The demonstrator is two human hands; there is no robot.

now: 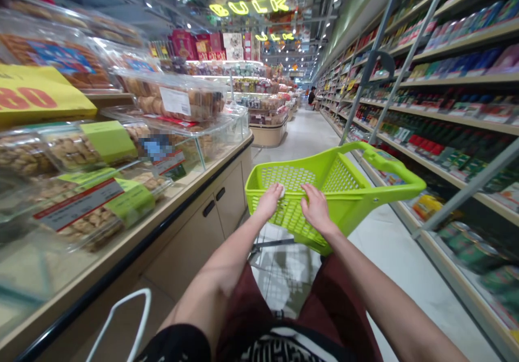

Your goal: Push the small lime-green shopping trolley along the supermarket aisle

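A bright green plastic shopping cart [348,210] stands sideways just in front of me, its handle to the right. Near the left end of its near rim is my left hand [269,202], fingers closed on a small white thing that I cannot make out. My right hand [315,206] is at the same rim, a little further right, with its fingers apart and nothing held in them. Whether its fingers touch the rim is unclear.
A counter [178,189] with clear boxes of baked goods [178,99] runs along the left. Tall stocked shelves [458,118] line the right, with a slanted metal ladder frame [401,70]. A person [312,97] is far down the aisle. A white metal loop [121,302] is at lower left.
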